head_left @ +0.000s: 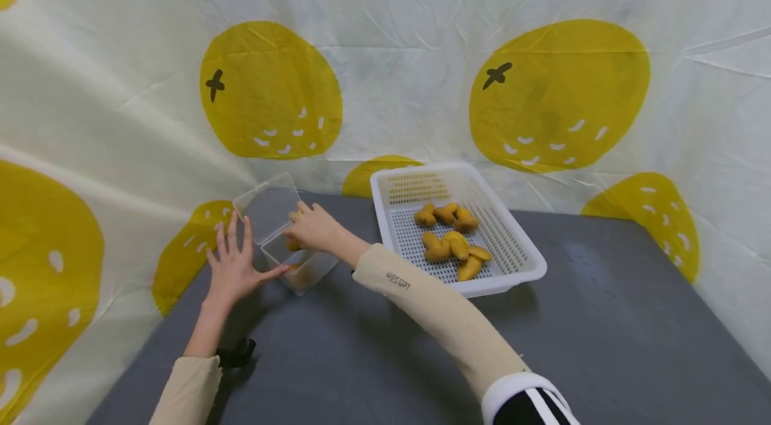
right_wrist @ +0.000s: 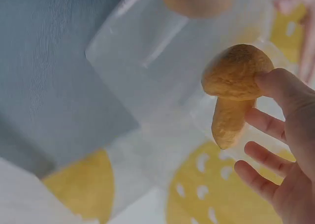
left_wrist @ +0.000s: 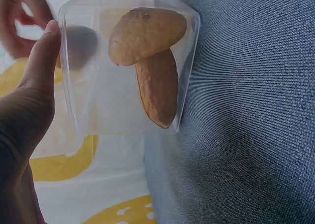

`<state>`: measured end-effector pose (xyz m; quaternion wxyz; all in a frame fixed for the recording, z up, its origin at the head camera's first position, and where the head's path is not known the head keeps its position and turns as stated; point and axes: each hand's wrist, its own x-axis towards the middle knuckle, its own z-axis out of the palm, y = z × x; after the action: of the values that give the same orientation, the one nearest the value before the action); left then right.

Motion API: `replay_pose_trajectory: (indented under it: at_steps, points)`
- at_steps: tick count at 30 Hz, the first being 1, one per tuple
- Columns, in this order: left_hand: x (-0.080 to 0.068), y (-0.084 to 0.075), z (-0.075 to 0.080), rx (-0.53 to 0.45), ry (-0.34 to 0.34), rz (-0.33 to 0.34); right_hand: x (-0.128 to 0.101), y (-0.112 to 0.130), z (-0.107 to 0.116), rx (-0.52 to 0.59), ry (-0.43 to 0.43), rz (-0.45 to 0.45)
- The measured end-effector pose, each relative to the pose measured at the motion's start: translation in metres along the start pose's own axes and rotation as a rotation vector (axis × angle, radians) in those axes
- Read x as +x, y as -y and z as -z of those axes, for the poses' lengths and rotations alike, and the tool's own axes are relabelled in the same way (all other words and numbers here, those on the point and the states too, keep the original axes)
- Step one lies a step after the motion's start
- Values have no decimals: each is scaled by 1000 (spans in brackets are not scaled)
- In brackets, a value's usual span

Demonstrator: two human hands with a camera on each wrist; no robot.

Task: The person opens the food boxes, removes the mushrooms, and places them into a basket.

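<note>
The left hand point(head_left: 233, 269), fingers spread, steadies the clear box point(head_left: 296, 263) at the bench's far left. The right hand point(head_left: 314, 227) pinches a mushroom point(right_wrist: 232, 90) over it; best lowered beside the mushroom already inside point(left_wrist: 150, 61), away from the basket point(head_left: 518, 237).

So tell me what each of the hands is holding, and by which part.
Right hand pinches a tan mushroom-shaped piece at its cap. Left hand holds nothing; its thumb touches the clear plastic box.

A staged recording corner rather than a lived-in room: a creased white cloth backdrop printed with big yellow fruit shapes point(head_left: 560, 94) fills the upper frame, curtaining off a bare dark grey worktop point(head_left: 602, 331) at lower right.
</note>
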<state>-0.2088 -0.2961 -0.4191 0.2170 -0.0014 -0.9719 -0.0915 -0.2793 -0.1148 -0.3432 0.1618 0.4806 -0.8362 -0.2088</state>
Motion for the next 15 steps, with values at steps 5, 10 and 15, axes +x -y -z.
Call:
replay_pose_trajectory:
  at_steps: [5,10,15]
  points:
    - [1,1,0,-7,24,15,-33,-31,13,33,-141,25]
    - [1,3,1,-19,37,19,-73,-66,14,82,-218,11]
    - [0,1,1,-33,42,8,-115,-105,-2,106,-271,-72]
